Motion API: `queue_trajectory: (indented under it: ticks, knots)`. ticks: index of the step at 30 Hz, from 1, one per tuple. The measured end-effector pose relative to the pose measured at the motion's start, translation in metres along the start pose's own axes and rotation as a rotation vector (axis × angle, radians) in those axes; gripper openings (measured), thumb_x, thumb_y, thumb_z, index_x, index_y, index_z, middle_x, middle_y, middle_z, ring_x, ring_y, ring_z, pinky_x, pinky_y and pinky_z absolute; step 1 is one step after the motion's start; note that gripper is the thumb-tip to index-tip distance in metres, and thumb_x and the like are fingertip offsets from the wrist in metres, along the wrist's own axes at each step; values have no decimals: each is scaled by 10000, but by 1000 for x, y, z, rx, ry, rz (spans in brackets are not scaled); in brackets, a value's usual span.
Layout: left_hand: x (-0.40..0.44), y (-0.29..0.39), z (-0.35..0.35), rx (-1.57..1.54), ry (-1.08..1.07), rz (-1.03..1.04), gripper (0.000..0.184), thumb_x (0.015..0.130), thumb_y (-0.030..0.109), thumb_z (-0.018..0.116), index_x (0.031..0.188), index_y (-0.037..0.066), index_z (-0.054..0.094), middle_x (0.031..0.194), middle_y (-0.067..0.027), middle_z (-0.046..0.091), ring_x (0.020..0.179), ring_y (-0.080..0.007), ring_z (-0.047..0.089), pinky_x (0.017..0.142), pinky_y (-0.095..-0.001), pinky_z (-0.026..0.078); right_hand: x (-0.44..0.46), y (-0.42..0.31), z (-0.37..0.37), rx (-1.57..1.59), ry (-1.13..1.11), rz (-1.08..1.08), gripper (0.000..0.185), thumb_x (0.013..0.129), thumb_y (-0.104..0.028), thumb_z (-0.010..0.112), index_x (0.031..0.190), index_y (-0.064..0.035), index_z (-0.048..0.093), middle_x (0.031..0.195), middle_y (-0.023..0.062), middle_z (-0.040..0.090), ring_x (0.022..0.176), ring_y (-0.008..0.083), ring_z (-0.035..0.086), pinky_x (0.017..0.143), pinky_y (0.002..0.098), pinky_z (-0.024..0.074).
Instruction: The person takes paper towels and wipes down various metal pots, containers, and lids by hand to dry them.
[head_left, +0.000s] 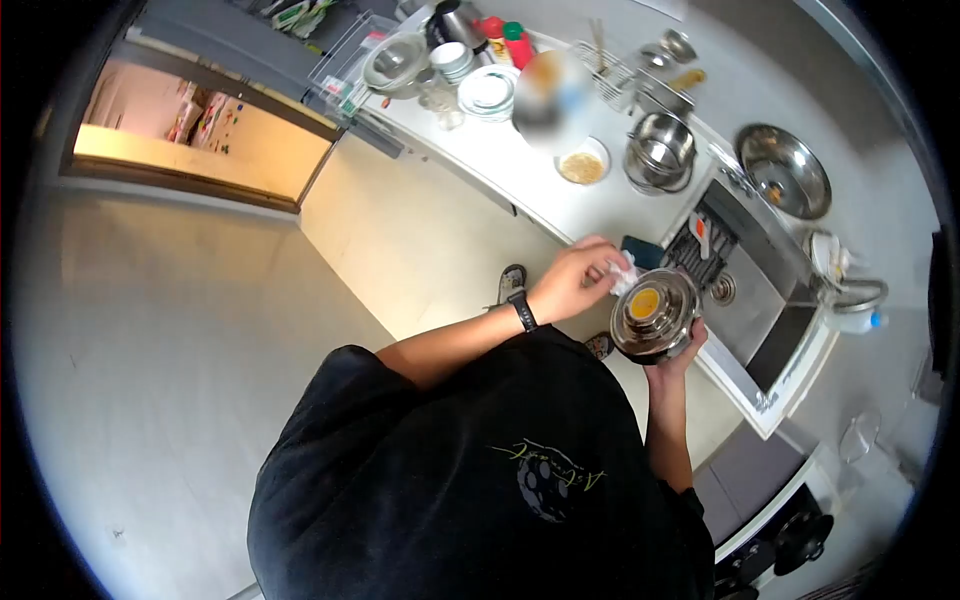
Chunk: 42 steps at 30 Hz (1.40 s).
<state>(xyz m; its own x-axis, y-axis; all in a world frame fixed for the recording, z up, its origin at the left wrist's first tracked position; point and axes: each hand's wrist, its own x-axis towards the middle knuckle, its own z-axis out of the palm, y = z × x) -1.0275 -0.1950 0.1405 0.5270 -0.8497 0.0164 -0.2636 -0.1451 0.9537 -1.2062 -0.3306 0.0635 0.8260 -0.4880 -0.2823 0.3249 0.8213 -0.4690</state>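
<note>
My left hand (578,282), with a dark band on its wrist, pinches a crumpled white tissue (625,275). The tissue is at the left rim of a shiny round metal vessel (658,315) that shows concentric rings and a yellow disc in its middle; I cannot tell its exact kind. From the right side and below, my right hand (686,352) grips that vessel, its fingers partly hidden behind the metal. The vessel is held in front of the counter edge, beside the sink (755,275). A dark flat object (642,252) rests on the counter just beyond the tissue.
A dark rack (703,245) spans the sink's left part. Along the counter stand metal pots (662,150), a bowl of pale food (583,163), plates (488,92) and a large metal basin (783,170). A stove (790,540) is at lower right.
</note>
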Motion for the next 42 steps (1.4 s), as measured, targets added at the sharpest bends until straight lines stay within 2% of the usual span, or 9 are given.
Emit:
queue_trajectory:
  ticks: [5, 9, 11, 19, 23, 24, 26, 35, 42]
  knots:
    - [-13, -52, -72, -97, -18, -40, 191, 907, 3, 672, 1092, 45, 683, 1081, -56, 654, 891, -130, 667, 752, -266, 543, 41, 63, 14, -185, 143, 177, 827, 925, -594, 507, 1543, -62, 366, 1491, 124, 498, 1372, 269, 488, 1157, 421, 384]
    - [-18, -126, -157, -200, 119, -68, 303, 911, 18, 658, 1210, 61, 643, 1123, -62, 687, 940, -125, 674, 786, -277, 556, 78, 101, 95, -274, -48, -8, 877, 904, -596, 530, 1569, -59, 334, 1436, 126, 547, 1318, 269, 536, 1118, 440, 434]
    - [-23, -154, -212, -220, 132, -102, 315, 917, 19, 654, 1229, 64, 637, 1125, -53, 696, 949, -124, 674, 789, -282, 559, 91, 130, 94, -177, 233, 56, 790, 942, -625, 490, 1500, -69, 435, 1410, 110, 573, 1294, 283, 551, 1108, 462, 445]
    - [-67, -344, -370, -162, 412, -165, 235, 937, 69, 653, 1170, 36, 646, 1088, -97, 723, 936, -195, 718, 819, -324, 581, 142, 210, 200, -266, 251, 41, 754, 952, -646, 478, 1444, -74, 488, 1388, 121, 584, 1251, 297, 578, 1085, 480, 469]
    - [-84, -412, -409, -389, 504, -580, 282, 934, 72, 671, 1214, 47, 638, 1099, -100, 688, 954, -205, 704, 798, -349, 585, 161, 226, 210, -260, 238, 105, 804, 919, -672, 517, 1454, -74, 474, 1384, 128, 582, 1256, 303, 576, 1071, 489, 479]
    - [-87, -422, -417, -504, 561, -803, 312, 934, 73, 667, 1241, 45, 625, 1092, -100, 688, 930, -208, 704, 784, -351, 583, 166, 231, 221, -309, 249, 76, 812, 910, -681, 522, 1450, -76, 479, 1375, 130, 585, 1257, 310, 575, 1068, 500, 479]
    - [-88, -437, -428, -593, 616, -885, 358, 934, 80, 653, 1286, 38, 600, 1091, -108, 685, 907, -212, 700, 761, -344, 574, 175, 236, 222, -303, 287, 80, 801, 912, -678, 521, 1445, -81, 486, 1372, 131, 587, 1255, 312, 576, 1068, 503, 478]
    - [-44, -448, -460, -499, 622, -850, 387, 945, 86, 610, 1332, 73, 594, 1028, -39, 661, 889, -186, 691, 730, -350, 577, 221, 243, 215, -171, 346, 79, 707, 987, -610, 399, 1428, -65, 487, 1340, 142, 600, 1224, 308, 584, 1056, 486, 478]
    - [9, -452, -507, -239, 642, -771, 293, 956, 124, 617, 1245, 78, 649, 1106, -83, 676, 909, -198, 707, 703, -326, 580, 269, 242, 207, -67, 322, 78, 687, 1008, -586, 332, 1404, -55, 512, 1327, 131, 617, 1215, 306, 591, 1056, 483, 478]
